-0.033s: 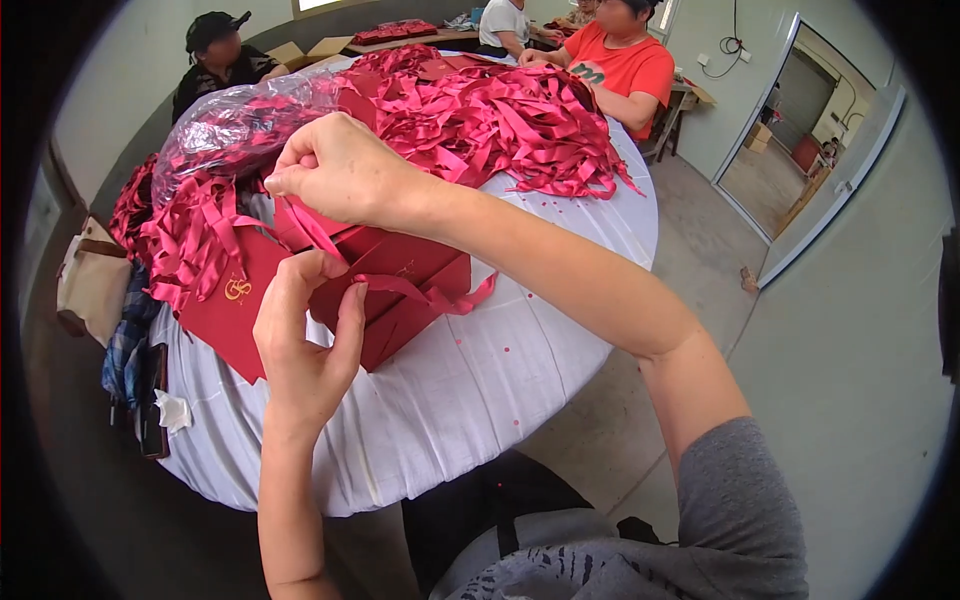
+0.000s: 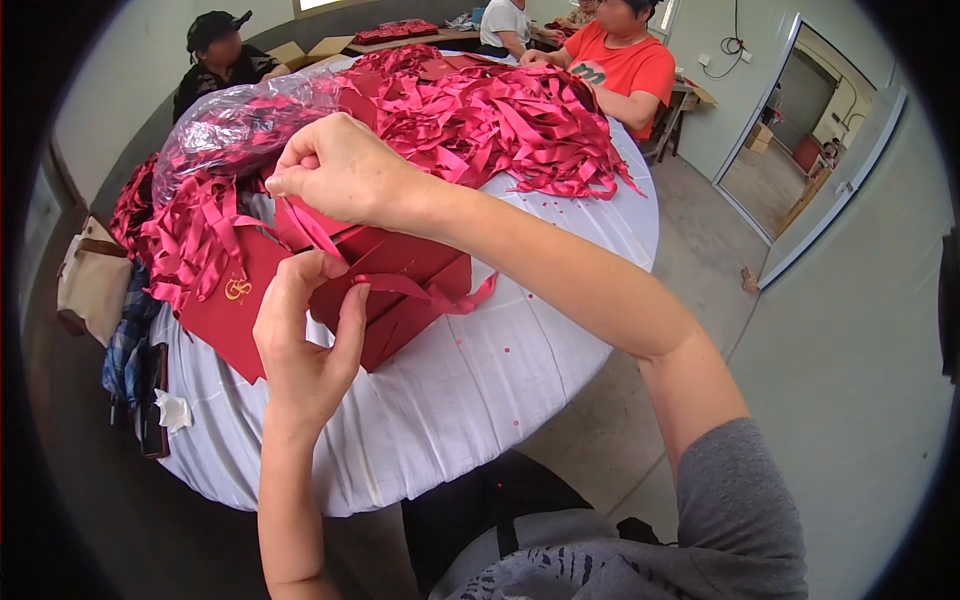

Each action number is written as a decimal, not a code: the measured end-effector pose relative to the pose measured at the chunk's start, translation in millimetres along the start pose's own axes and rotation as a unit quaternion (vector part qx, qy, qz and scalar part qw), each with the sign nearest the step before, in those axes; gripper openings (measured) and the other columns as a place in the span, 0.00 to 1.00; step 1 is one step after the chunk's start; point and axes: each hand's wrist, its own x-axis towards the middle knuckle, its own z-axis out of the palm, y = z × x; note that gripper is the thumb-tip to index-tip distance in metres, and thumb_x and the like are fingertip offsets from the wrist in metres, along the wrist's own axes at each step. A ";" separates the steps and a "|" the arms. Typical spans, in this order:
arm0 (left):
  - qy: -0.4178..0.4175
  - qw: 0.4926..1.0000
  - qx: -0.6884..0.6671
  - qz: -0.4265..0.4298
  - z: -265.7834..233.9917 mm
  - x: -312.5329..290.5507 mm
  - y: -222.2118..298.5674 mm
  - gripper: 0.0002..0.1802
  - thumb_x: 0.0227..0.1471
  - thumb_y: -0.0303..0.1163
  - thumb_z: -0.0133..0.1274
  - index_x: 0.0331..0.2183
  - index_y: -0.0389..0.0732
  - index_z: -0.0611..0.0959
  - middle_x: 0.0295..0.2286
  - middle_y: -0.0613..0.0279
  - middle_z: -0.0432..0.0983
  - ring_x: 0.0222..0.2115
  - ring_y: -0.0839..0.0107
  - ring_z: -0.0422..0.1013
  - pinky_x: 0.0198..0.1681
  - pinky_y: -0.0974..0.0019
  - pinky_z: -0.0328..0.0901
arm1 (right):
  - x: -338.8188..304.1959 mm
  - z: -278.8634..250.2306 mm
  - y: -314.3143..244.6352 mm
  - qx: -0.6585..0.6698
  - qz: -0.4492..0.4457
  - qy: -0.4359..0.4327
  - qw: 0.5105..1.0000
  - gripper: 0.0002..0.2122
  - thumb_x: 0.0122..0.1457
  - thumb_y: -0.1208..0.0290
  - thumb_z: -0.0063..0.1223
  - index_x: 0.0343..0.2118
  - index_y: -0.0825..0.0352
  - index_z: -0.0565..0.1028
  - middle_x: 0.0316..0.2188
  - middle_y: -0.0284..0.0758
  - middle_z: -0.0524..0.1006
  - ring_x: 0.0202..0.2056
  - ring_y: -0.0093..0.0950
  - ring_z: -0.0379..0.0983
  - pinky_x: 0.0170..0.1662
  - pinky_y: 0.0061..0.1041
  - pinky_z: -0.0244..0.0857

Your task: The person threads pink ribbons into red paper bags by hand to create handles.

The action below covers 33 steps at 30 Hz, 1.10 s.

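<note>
A dark red paper bag (image 2: pixel 385 320) lies on its side at the near left of the table. A pink-red satin ribbon (image 2: pixel 313 232) runs over it, and its loose end trails off to the right. My right hand (image 2: pixel 345 178) is raised over the bag, fingers pinched together on the ribbon's upper part. Below it, my left hand (image 2: pixel 300 340) curls thumb and forefinger around the ribbon, close against the bag. The exact grip at the left fingertips is partly hidden. Another red bag panel (image 2: pixel 235 310) with a gold emblem lies beside my left hand.
Heaps of pink-red ribbons (image 2: pixel 500 120) and a clear plastic sack (image 2: pixel 210 135) cover the far side of the round, white-clothed table (image 2: pixel 480 400). A crumpled tissue (image 2: pixel 173 410), a dark phone (image 2: pixel 153 385) and a beige bag (image 2: pixel 92 285) sit at the left edge. Several people sit beyond.
</note>
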 end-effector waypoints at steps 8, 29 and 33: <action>0.002 1.000 0.016 0.005 -3.0 -0.6 -6.0 0.21 0.41 0.18 0.59 0.41 0.33 0.76 0.35 0.59 0.75 0.32 0.73 0.71 0.35 0.73 0.64 | -28.0 -15.6 -7.7 -0.021 -0.109 0.116 0.987 0.09 0.50 0.68 0.57 0.25 0.70 0.77 0.20 0.40 0.75 0.27 0.35 0.73 0.32 0.32 0.65; 0.030 0.997 0.028 0.059 -1.6 -1.9 6.2 0.11 0.38 0.17 0.56 0.30 0.36 0.77 0.21 0.60 0.71 0.19 0.65 0.64 0.25 0.65 0.56 | -64.6 -11.0 -7.2 -0.084 -0.115 0.035 0.989 0.09 0.51 0.68 0.55 0.21 0.69 0.74 0.22 0.38 0.69 0.26 0.34 0.68 0.30 0.32 0.60; 0.028 0.998 0.029 0.044 -3.9 -1.5 6.6 0.11 0.39 0.17 0.56 0.30 0.36 0.78 0.23 0.58 0.72 0.22 0.63 0.66 0.26 0.64 0.59 | -65.0 -5.6 -6.9 -0.100 -0.128 0.059 0.985 0.08 0.52 0.70 0.54 0.22 0.69 0.75 0.22 0.38 0.70 0.26 0.34 0.69 0.31 0.32 0.61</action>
